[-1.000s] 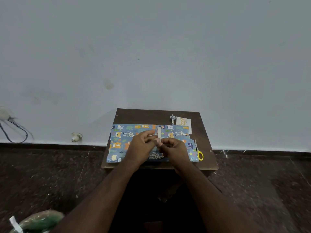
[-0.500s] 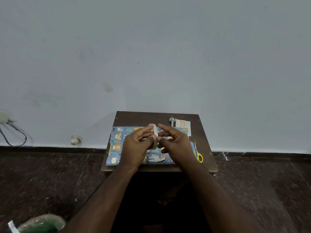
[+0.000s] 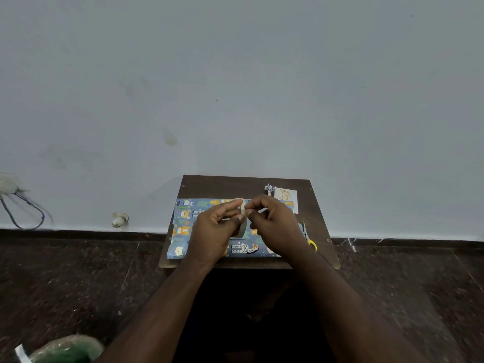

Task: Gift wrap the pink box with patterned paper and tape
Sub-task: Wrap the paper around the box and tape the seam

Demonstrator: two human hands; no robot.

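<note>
Left hand (image 3: 213, 227) grip: fingers curled round the tape roll (image 3: 243, 218), held edge-on. Right hand (image 3: 275, 226) grip: fingertips pinch at the roll's rim, probably seeking the free end. Directly under both grips, the patterned paper (image 3: 183, 226) lies folded over the box on the surface (image 3: 222, 184); no pink shows. Right of the grips: scissors (image 3: 310, 241). Judgement: main fold done; seam taping and ends remain.

White card (image 3: 286, 198) at far right of table (image 3: 225, 186): gold handwritten-style lettering, run sideways, appears to read "Happy Birthday"; small, not sharp. Patterned paper (image 3: 188, 218): short dark printed word lines beside animal figures, repeated near bear and near leopard, too small and blurred to read. White strip on green bundle (image 3: 65, 349) at lower left: no legible print. No brands, numbers or signs legible elsewhere.
</note>
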